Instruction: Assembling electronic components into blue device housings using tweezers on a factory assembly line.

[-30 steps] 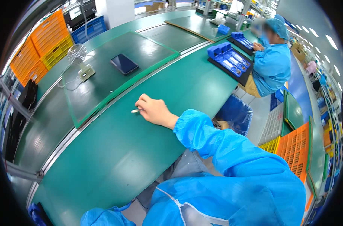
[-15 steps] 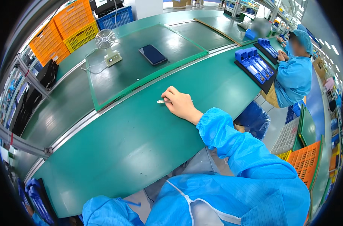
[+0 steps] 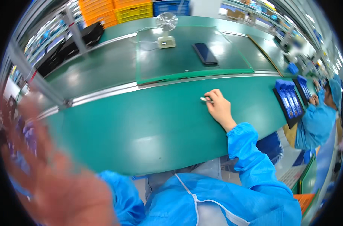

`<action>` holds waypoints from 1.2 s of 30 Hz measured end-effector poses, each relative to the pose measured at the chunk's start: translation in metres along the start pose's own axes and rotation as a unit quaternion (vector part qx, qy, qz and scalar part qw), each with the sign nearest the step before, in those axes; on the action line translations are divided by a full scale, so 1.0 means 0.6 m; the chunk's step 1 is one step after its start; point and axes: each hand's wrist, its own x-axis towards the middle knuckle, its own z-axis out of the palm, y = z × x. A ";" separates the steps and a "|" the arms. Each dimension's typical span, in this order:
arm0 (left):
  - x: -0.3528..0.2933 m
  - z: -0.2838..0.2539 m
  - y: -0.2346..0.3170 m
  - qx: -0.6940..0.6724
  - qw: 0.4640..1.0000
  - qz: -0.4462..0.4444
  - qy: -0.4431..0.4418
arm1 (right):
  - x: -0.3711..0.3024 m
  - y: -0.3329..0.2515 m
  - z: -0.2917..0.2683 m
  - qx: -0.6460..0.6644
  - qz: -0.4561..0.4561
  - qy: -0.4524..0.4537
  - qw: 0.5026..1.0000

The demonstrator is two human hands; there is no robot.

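My right hand (image 3: 219, 108) rests over the green work surface (image 3: 149, 116), right of its middle. The fingers are closed round a small, thin, light-coloured rod (image 3: 204, 99), whose pale tip sticks out to the left. Most of the rod is hidden in the hand, so I cannot make out its kind. Close to the camera at the lower left, my left hand (image 3: 62, 180) looms large and blurred. Its fingers look stretched and apart, and I see nothing held in them.
Beyond the metal rail lie a dark phone (image 3: 205, 53) and a small fan (image 3: 166, 30). Blue fixtures on a black tray (image 3: 289, 100) stand at the right, beside a co-worker in blue (image 3: 316, 124). A metal post (image 3: 38, 77) rises at the left. Crates (image 3: 134, 13) are stacked behind.
My left hand has come up into view at the lower left. The view has swung left, so the bench things appear farther right. My right hand keeps its hold on the thin rod.
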 end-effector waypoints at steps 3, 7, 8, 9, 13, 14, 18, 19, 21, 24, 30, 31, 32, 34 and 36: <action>-0.005 -0.004 0.016 0.049 0.998 -0.008 0.030 | 0.005 -0.015 -0.002 0.004 0.001 -0.011 1.000; 0.027 0.002 -0.031 0.057 0.997 -0.012 0.043 | 0.004 -0.021 -0.004 0.023 0.014 -0.034 0.999; 0.029 -0.038 -0.033 0.050 0.998 -0.006 0.042 | 0.005 -0.013 -0.007 0.033 0.013 -0.026 0.999; 0.008 -0.077 -0.012 0.044 0.998 0.001 0.040 | 0.006 -0.006 -0.011 0.044 0.011 -0.017 0.999; -0.002 -0.082 -0.027 0.030 0.998 0.024 0.051 | 0.001 -0.031 -0.009 0.039 0.019 -0.040 0.998; 0.060 -0.098 -0.071 0.033 0.997 0.034 0.057 | 0.001 -0.039 -0.009 0.047 0.021 -0.049 0.997; -0.029 -0.114 -0.024 0.034 0.994 0.068 0.080 | -0.009 -0.016 -0.010 0.048 0.028 -0.029 0.998; -0.035 -0.127 -0.001 0.045 0.994 0.070 0.073 | -0.011 -0.010 -0.012 0.058 0.039 -0.028 0.997; 0.021 -0.071 -0.048 0.062 0.993 0.054 0.081 | -0.013 -0.025 -0.009 0.049 0.024 -0.048 0.997; 0.003 -0.192 -0.007 0.077 0.995 0.037 0.054 | -0.003 -0.032 -0.005 0.055 0.018 -0.045 0.997; -0.043 -0.100 0.004 0.194 0.977 0.043 0.082 | -0.006 -0.036 0.018 0.086 -0.034 -0.055 0.994; -0.021 -0.118 0.009 0.194 0.977 0.042 0.078 | -0.001 -0.010 -0.015 0.083 -0.033 -0.036 0.995; -0.012 -0.105 0.015 0.222 0.970 0.044 0.083 | -0.006 -0.012 -0.018 0.094 -0.031 -0.051 0.994; 0.006 -0.205 0.050 0.262 0.959 0.046 0.098 | -0.020 -0.021 -0.003 0.096 -0.041 -0.048 0.993; 0.006 -0.249 0.040 0.286 0.951 0.042 0.111 | -0.030 -0.044 0.009 0.102 -0.062 -0.041 0.992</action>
